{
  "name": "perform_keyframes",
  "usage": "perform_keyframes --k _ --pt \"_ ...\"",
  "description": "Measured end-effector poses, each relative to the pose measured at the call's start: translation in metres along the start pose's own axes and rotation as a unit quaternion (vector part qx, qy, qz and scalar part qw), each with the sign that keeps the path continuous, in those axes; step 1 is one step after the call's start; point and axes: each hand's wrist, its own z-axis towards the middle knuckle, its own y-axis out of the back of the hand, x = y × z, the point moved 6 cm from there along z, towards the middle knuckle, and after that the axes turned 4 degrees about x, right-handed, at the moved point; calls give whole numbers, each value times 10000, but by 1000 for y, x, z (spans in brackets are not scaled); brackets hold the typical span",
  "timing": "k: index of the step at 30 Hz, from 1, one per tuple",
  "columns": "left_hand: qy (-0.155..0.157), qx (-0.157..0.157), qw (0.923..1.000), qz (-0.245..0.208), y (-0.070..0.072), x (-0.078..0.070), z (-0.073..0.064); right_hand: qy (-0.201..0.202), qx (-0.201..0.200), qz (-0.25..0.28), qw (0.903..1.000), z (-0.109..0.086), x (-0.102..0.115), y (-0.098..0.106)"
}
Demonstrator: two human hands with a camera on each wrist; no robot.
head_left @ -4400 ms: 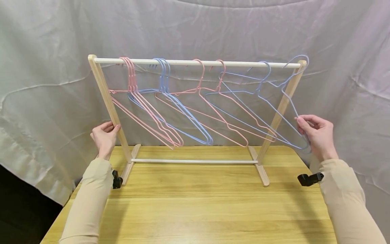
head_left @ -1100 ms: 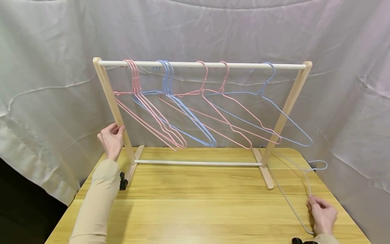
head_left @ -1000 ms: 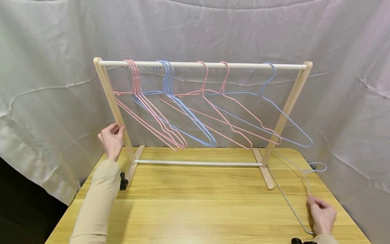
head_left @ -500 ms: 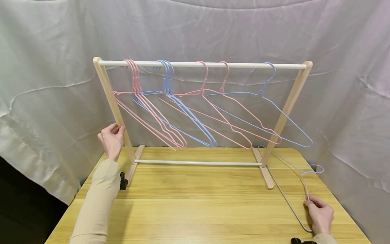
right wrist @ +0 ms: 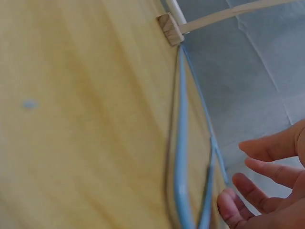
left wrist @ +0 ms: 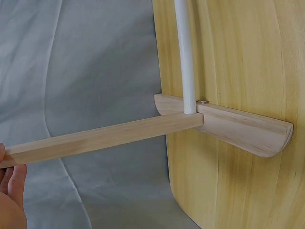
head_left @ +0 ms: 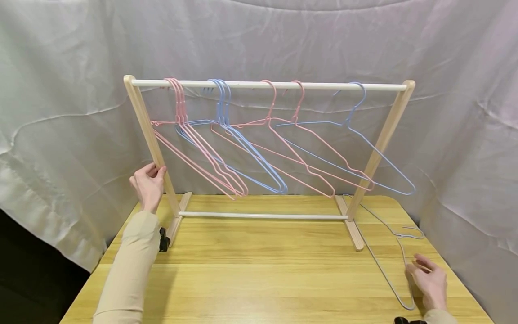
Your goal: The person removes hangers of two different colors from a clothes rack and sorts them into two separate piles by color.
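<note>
Loose hanger (right wrist: 181, 157) has dropped the last bit since half a second ago: its hook end was propped up off the bench (head_left: 259, 279), now the whole thing looks like it's lying flat to the right of the rack (head_left: 268, 84). One corner tucks behind the rack's right post (head_left: 387, 135); can't tell if it touches the foot there.

Right hand (head_left: 430, 280) had that hanger in a pinch and has now let go. Fingers are loosely spread, nothing held, thumb well off the wire. One fingertip is super close to the hanger though, honestly can't tell if it's brushing it.

Left hand (head_left: 147, 185) hasn't budged, fwiw. It's pinching the rack's left post (head_left: 144, 121) partway up, so I'd guess it's there to steady the frame.

Four-ish seconds back this same hanger was up by the rack's right end, so I'd call this one off and set down. Rest of the row on the rack hasn't really shifted: pink bunch (head_left: 178, 103) nearest the left post, then a blue bunch (head_left: 220, 112), two spaced pinks (head_left: 269, 118), and a lone blue hanger (head_left: 349, 121) nearest the right post.
</note>
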Motion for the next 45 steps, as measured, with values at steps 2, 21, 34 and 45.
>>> perform_keyframes --k 2,21,34,45 --pt "-22 1 10000 15 0 0 0 -46 112 -230 9997 1 5 1" --pt "-13 -2 10000 49 0 0 0 1693 323 -198 9848 -5 111 9" --pt "-80 -37 9999 58 0 -2 0 2804 184 1563 9469 -13 202 12" --pt "-95 -15 9999 32 1 -1 1 3707 156 -467 9274 -29 259 -1"
